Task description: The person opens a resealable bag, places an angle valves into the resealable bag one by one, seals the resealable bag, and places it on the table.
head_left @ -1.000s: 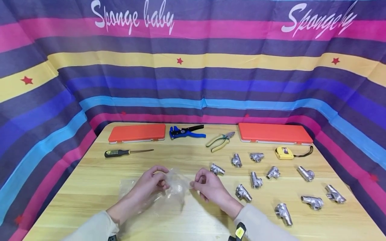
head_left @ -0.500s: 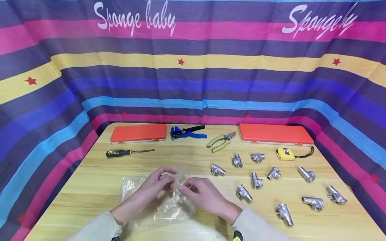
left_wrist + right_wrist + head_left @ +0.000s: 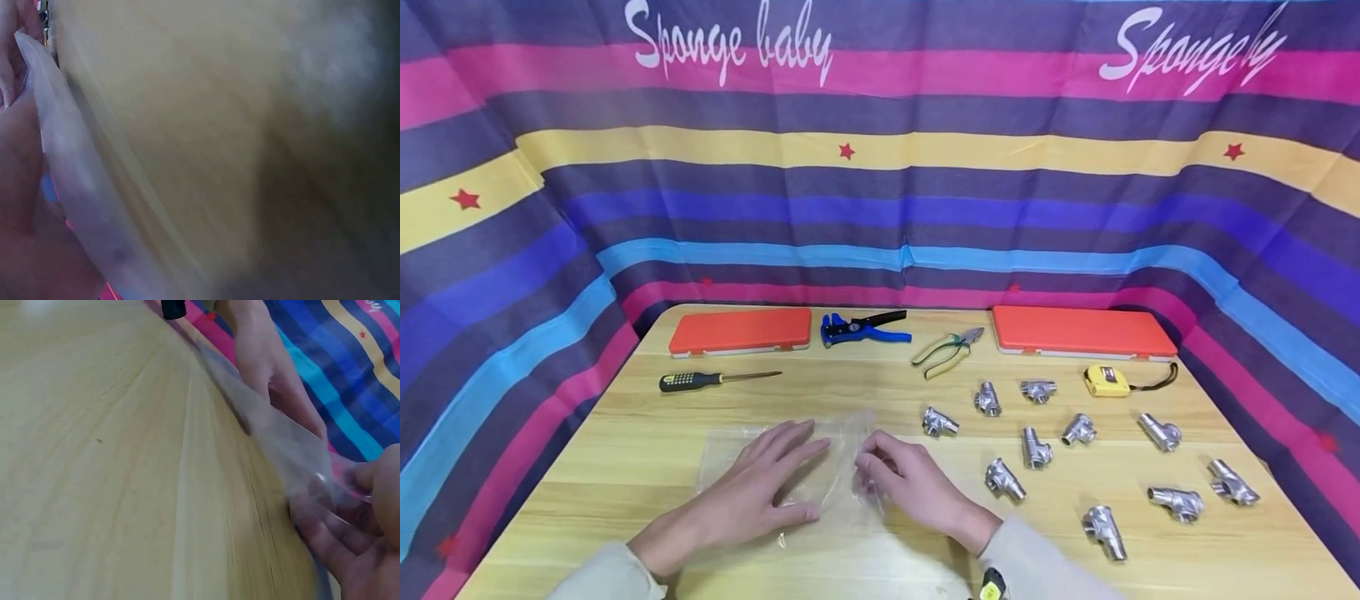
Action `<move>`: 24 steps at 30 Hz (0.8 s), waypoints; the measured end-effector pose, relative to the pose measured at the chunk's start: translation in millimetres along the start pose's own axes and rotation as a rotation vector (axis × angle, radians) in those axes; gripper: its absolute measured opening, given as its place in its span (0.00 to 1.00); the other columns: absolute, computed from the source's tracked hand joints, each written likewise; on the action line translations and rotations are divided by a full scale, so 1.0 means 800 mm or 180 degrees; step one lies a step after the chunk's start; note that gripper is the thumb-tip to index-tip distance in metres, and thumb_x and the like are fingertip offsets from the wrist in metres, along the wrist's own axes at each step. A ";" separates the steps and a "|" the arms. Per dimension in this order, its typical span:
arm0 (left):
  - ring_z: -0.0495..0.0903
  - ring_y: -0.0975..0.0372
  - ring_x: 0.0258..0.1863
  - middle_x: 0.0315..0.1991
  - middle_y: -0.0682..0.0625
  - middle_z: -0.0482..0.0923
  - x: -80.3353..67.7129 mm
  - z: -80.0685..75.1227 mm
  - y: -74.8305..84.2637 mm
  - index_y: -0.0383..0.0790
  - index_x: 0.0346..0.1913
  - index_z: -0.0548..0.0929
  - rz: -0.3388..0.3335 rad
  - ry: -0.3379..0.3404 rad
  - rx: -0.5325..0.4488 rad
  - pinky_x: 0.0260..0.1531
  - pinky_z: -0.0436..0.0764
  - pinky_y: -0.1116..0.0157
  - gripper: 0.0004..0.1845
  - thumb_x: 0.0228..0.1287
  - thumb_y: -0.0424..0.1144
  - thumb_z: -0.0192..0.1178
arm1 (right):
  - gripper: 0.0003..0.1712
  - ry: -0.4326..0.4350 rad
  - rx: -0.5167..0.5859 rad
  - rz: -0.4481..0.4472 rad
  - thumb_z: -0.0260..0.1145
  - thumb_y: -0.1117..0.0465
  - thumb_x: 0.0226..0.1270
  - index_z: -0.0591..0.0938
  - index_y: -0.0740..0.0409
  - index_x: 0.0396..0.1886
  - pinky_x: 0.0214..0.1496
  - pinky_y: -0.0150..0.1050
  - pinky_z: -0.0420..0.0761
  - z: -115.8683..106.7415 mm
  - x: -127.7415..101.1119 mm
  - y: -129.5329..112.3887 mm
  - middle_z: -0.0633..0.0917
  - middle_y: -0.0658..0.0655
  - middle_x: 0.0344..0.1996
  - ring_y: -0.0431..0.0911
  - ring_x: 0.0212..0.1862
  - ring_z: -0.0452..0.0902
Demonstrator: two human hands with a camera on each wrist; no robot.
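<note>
A clear plastic bag (image 3: 842, 454) lies flat on the wooden table (image 3: 625, 467) in front of me. My left hand (image 3: 760, 479) presses on it with straight, spread fingers. My right hand (image 3: 887, 471) pinches the bag's right edge with curled fingers. In the right wrist view the bag (image 3: 281, 434) stretches from my right fingers (image 3: 340, 540) up under the left hand (image 3: 269, 362). The left wrist view is blurred and shows only the bag (image 3: 69, 169) against the tabletop.
Several steel tee pipe fittings (image 3: 1033, 448) are scattered to the right. Along the back lie two orange cases (image 3: 741, 331) (image 3: 1082, 331), a blue wire stripper (image 3: 861, 329), pliers (image 3: 946, 350), a screwdriver (image 3: 715, 380) and a yellow tape measure (image 3: 1108, 381). Striped cloth walls surround the table.
Both hands came down from holding the bag up. The left hand opened and flattened the bag on the table, while the right hand moved left and kept its pinch.
</note>
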State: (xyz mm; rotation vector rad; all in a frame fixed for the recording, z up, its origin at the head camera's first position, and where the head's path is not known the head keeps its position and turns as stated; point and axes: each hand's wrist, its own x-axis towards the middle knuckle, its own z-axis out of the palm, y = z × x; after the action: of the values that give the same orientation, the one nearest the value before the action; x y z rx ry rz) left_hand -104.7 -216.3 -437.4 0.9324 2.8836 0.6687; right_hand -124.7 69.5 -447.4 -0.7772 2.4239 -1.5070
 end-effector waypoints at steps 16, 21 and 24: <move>0.60 0.37 0.84 0.87 0.42 0.60 -0.004 -0.004 0.002 0.52 0.88 0.58 -0.0295 -0.0072 0.0092 0.79 0.56 0.24 0.49 0.75 0.71 0.61 | 0.46 -0.0761 -0.0056 0.0100 0.61 0.43 0.86 0.45 0.27 0.90 0.68 0.42 0.86 -0.020 -0.002 -0.017 0.89 0.49 0.64 0.37 0.54 0.89; 0.59 0.37 0.84 0.87 0.42 0.60 -0.003 -0.004 0.004 0.53 0.89 0.57 -0.0352 -0.0110 0.0089 0.79 0.54 0.24 0.50 0.74 0.72 0.60 | 0.34 -0.0201 0.0756 0.0356 0.63 0.51 0.86 0.63 0.57 0.81 0.64 0.36 0.88 -0.007 -0.002 -0.007 0.89 0.58 0.64 0.48 0.57 0.91; 0.59 0.38 0.84 0.87 0.42 0.60 -0.002 -0.003 0.005 0.53 0.89 0.57 -0.0357 -0.0088 0.0092 0.79 0.55 0.24 0.50 0.74 0.72 0.60 | 0.24 0.0131 0.1138 0.0536 0.63 0.53 0.86 0.70 0.64 0.68 0.62 0.38 0.89 -0.002 0.001 -0.004 0.90 0.61 0.61 0.53 0.57 0.91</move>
State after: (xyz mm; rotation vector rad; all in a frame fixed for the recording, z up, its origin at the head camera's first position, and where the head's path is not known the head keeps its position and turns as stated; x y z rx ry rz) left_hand -101.6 -215.0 -433.5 0.7695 2.9023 0.6020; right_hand -125.1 68.9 -443.5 -0.4613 2.0935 -1.8263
